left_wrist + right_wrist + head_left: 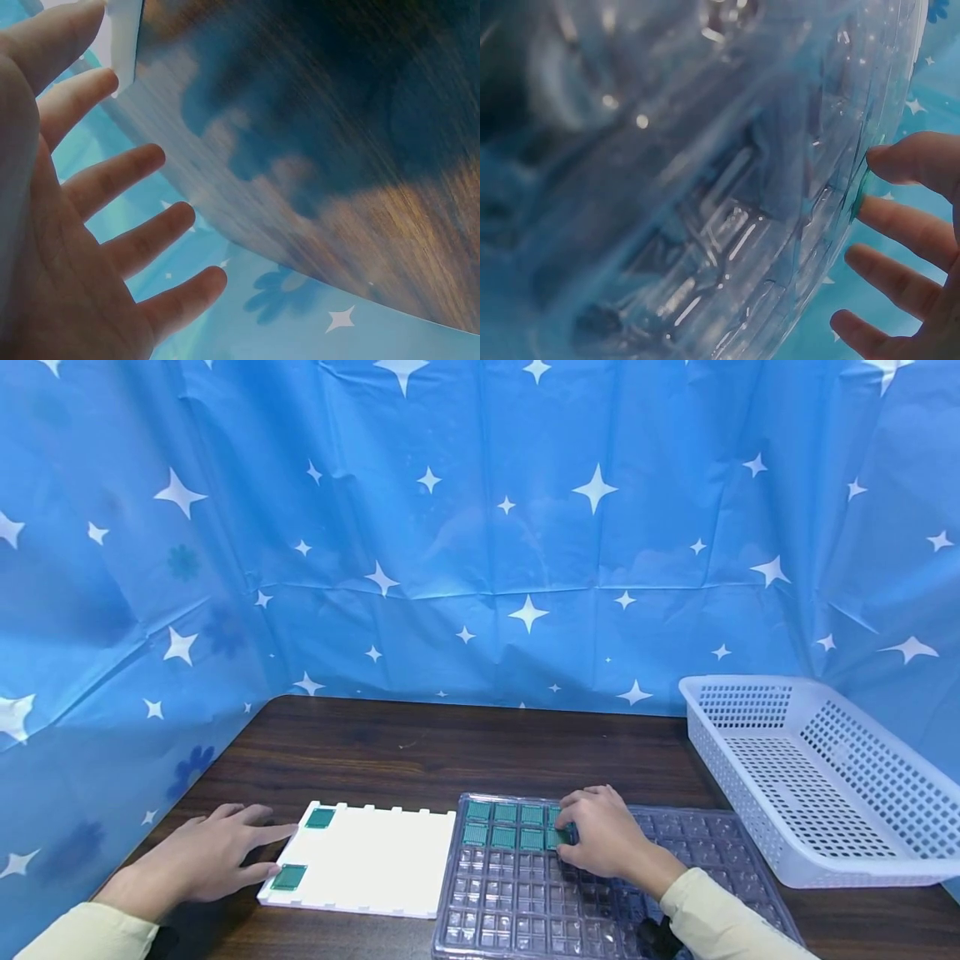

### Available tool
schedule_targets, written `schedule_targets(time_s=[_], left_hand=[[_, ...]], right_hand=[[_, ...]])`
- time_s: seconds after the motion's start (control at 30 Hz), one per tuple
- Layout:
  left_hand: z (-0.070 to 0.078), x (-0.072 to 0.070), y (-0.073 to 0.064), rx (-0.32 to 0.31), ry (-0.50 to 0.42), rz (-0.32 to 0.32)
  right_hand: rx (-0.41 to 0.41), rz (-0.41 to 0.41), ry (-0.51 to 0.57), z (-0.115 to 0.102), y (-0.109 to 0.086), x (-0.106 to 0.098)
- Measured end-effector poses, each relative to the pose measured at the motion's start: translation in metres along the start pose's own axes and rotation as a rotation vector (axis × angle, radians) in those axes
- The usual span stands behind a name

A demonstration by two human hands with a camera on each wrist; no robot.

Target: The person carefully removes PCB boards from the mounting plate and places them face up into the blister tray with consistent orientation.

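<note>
My left hand has its fingers spread, with the index finger and thumb at the left edge of a white board; it holds nothing. Two green circuit boards lie on that board's left end, one near each corner. My right hand is over a clear plastic compartment tray, whose two far rows hold several green circuit boards. In the right wrist view, its thumb and index finger pinch a green circuit board by the edges at the tray. The other fingers stay apart.
A white perforated basket stands at the right, beside the tray's far right corner. Dark wood-grain table lies behind the board and tray. A blue curtain with white stars hangs along the back and left side.
</note>
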State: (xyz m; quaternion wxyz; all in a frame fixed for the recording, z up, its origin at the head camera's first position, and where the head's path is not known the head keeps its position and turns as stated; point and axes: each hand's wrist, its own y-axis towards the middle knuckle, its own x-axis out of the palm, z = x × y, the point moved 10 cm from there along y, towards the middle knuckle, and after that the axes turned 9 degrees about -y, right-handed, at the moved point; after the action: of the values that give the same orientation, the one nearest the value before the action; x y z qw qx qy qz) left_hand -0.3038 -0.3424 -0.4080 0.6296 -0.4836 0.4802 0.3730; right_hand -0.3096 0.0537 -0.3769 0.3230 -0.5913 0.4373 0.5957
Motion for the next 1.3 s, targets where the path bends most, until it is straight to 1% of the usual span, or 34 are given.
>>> schedule_targets(time_s=[0.5, 0.7, 0.87, 1.07, 1.3], left_hand=[[-0.004, 0.002, -0.003, -0.008, 0.002, -0.029], [-0.005, 0.003, -0.004, -0.016, -0.004, -0.040], [-0.005, 0.003, -0.005, -0.008, -0.009, -0.042], [-0.004, 0.002, -0.006, 0.004, -0.022, -0.043], [-0.002, 0.003, -0.006, 0.007, -0.026, -0.067]], right_hand=[[0.011, -0.053, 0.015, -0.001, 0.000, 0.005], [0.003, -0.044, 0.013, -0.003, 0.002, 0.004], [-0.013, -0.028, 0.012, -0.006, 0.003, 0.002], [-0.039, -0.027, 0.013, -0.018, 0.005, -0.002], [-0.112, -0.025, 0.019, -0.047, 0.014, -0.009]])
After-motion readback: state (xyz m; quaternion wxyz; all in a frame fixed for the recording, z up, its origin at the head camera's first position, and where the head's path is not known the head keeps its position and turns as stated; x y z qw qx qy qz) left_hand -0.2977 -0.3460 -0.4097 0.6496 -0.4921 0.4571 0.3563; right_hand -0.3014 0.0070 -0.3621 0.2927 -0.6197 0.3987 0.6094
